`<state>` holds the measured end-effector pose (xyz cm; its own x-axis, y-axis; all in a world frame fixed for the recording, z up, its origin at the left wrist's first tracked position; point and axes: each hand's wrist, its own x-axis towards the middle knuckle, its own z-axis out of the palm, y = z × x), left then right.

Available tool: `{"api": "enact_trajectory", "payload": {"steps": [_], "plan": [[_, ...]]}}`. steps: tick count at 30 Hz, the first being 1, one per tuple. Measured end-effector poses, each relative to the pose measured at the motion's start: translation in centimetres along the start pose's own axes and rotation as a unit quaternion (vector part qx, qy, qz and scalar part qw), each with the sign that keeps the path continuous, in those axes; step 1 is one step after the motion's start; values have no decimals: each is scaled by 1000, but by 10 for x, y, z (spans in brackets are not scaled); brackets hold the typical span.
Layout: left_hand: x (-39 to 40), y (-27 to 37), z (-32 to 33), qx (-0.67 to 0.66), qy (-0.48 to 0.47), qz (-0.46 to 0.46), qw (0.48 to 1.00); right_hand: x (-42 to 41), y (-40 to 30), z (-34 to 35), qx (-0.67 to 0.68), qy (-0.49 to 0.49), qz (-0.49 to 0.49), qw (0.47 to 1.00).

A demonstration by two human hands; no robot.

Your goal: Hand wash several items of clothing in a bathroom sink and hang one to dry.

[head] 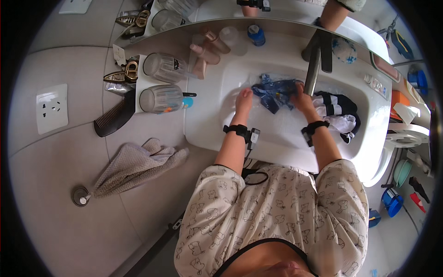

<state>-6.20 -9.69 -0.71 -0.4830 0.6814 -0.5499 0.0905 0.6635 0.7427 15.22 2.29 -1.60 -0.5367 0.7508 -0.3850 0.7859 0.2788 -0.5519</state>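
Note:
A wet dark-blue cloth (277,90) with lighter marks is stretched between my two hands above the basin of the white sink (207,128). My left hand (244,100) is curled at the cloth's left end. My right hand (302,99) grips its right end, close beside the metal faucet (313,71). Black-and-white garments (337,105) lie bunched at the right side of the basin, partly behind my right wrist. Shallow water seems to lie under the blue cloth. Each wrist bears a black strap with a small device.
Pink bottles (206,54) and a blue-labelled jar (256,35) stand on the sink's back ledge. Ribbed glass cups (161,98) and a black comb (116,116) are in a wall holder at left. A towel (138,169) hangs below. A small tube (375,85) lies on the right rim.

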Motion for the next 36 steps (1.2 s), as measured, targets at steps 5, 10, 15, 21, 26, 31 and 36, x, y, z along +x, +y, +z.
{"api": "enact_trajectory", "payload": {"steps": [5,10,15,21,26,31,36], "plan": [[-26,48,60,-386,-49,-202,899,10,-19,26,54,18,-21,998],[-29,29,37,-551,-120,-140,814,-60,-123,-14,175,27,-110,978],[-40,42,57,-669,-277,-96,683,-78,-137,-27,107,92,-153,978],[-58,55,87,-521,-132,-138,832,-4,-54,-26,-6,166,-98,981],[-50,42,41,-133,2,-30,991,-16,-27,-5,-161,251,-141,944],[-48,47,60,-338,-108,-326,876,-10,-22,24,87,-10,4,996],[-46,21,40,-576,-242,-139,769,-72,-113,-3,198,-33,-57,978]]}}
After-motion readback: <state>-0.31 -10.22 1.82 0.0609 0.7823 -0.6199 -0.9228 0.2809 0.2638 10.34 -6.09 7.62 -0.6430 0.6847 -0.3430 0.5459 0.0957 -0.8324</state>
